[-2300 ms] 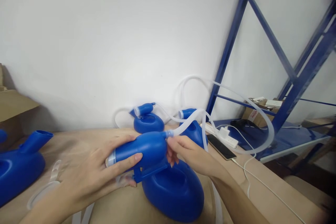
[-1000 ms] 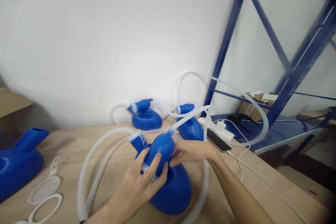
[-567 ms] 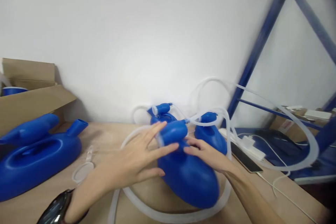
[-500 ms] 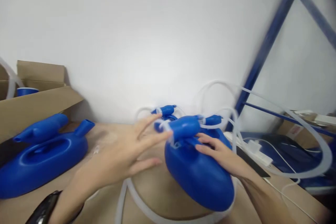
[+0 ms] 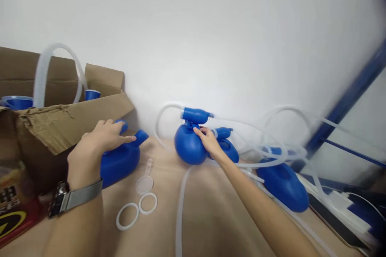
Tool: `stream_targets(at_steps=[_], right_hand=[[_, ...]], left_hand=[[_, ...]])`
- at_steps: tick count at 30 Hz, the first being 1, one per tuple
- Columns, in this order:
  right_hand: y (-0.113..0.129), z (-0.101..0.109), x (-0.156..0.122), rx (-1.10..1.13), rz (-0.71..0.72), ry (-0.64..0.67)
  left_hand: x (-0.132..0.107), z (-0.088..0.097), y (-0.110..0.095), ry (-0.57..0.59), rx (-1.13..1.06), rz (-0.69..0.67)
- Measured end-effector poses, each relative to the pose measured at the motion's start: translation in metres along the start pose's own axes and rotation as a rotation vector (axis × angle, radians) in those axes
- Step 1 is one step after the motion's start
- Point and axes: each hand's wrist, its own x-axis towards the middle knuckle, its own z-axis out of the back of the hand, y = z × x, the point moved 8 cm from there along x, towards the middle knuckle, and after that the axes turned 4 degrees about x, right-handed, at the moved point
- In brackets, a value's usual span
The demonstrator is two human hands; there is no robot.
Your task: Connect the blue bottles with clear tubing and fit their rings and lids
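My right hand (image 5: 207, 140) rests on a blue plastic bottle (image 5: 188, 144) with a capped spout and a clear tube (image 5: 181, 209), set near the wall; its fingers curl against the bottle's side. My left hand (image 5: 98, 138), a watch on its wrist, lies on top of another blue bottle (image 5: 120, 158) with an open spout at the left, fingers loosely spread over it. Two more blue bottles with tubes stand behind and to the right, one (image 5: 226, 146) by my right hand and one (image 5: 283, 184) further right.
An open cardboard box (image 5: 60, 122) at the left holds blue parts and a ribbed hose (image 5: 45, 72). Two white rings (image 5: 137, 209) and a clear lid (image 5: 144, 182) lie on the brown table. A blue rack (image 5: 346, 100), a power strip and a phone are at the right.
The bottle with the tube has been carried from in front of me to the wall. My left hand let go of it and moved left onto the open-spouted bottle. The view swung left.
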Motion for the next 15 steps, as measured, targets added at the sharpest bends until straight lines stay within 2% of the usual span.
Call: stream_targets(at_steps=[1, 3, 5, 7, 10, 12, 15], right_hand=[[-0.017, -0.013, 0.005, -0.011, -0.015, 0.003], [-0.044, -0.035, 0.011, -0.040, -0.045, 0.016], [-0.064, -0.050, 0.013, -0.079, -0.073, 0.025], [-0.078, -0.059, 0.014, -0.121, -0.098, 0.026], [-0.092, -0.065, 0.011, -0.181, -0.128, 0.033], [-0.097, -0.065, 0.007, -0.222, -0.138, 0.040], [-0.101, -0.059, -0.007, -0.279, -0.145, 0.040]], left_hand=[[-0.003, -0.004, 0.017, 0.042, 0.076, 0.105], [-0.009, -0.008, 0.043, 0.199, 0.239, 0.372], [-0.010, -0.005, 0.046, 0.336, 0.286, 0.533], [-0.008, 0.003, 0.042, 0.389, 0.282, 0.658], [-0.009, 0.003, 0.038, 0.455, 0.232, 0.769], [-0.010, -0.008, 0.041, 0.491, 0.205, 0.790], [-0.008, -0.032, 0.050, 0.484, 0.187, 0.790]])
